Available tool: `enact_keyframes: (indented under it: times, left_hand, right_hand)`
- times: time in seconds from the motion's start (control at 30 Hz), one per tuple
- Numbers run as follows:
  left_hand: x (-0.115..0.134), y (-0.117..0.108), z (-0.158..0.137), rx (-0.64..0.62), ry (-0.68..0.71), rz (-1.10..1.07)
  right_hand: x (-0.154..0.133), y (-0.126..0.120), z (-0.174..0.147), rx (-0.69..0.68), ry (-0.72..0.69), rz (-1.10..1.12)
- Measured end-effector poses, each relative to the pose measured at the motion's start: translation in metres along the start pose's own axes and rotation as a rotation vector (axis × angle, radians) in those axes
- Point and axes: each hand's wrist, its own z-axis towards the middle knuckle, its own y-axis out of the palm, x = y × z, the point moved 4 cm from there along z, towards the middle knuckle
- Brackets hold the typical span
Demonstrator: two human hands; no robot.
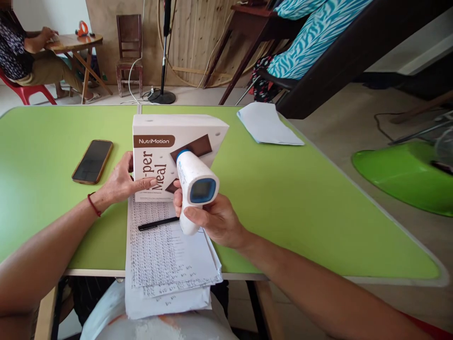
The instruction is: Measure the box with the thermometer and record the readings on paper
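Thermometer (201, 182) aimed at box (161, 158)

Head view: the right hand (221, 219) wraps its fingers round the thermometer's handle. The left hand (122, 182) grips the box's left edge, beyond papers (155, 259) on the table (300, 212). Aiming seems the step in hand; the next move calls for steadiness.

Green table (300, 212) with phone (92, 162), papers (152, 257)

The box (164, 158) bore "NutriMotion" on a brown label (154, 141) and, partly covered, "-per Meal"; writing on the papers (152, 255) was illegible.
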Motion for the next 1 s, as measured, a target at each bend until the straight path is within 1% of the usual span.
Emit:
enact_keyframes:
  times: [0.2,0.37,0.63,0.73,0.87,1.0]
  left_hand:
    - [0.001,0.000,0.001,-0.003,0.021,0.020]
    - [0.002,-0.001,0.002,0.001,0.035,0.028]
    - [0.006,-0.001,0.002,-0.023,0.051,0.009]
    - [0.010,0.000,0.002,-0.041,0.033,-0.019]
    - [0.014,0.001,0.003,-0.066,-0.015,-0.024]
    - [0.017,0.000,0.003,-0.051,0.006,-0.016]
  right_hand:
    - [-0.001,-0.001,-0.001,0.001,-0.008,-0.021]
    - [0.000,-0.001,-0.001,-0.016,-0.011,0.022]
    - [0.001,0.001,0.000,-0.022,0.034,0.038]
    - [0.001,0.002,0.001,-0.019,0.051,0.038]
    - [0.000,0.003,0.002,-0.035,0.024,0.076]
    - [0.001,0.003,0.003,-0.052,0.012,0.101]
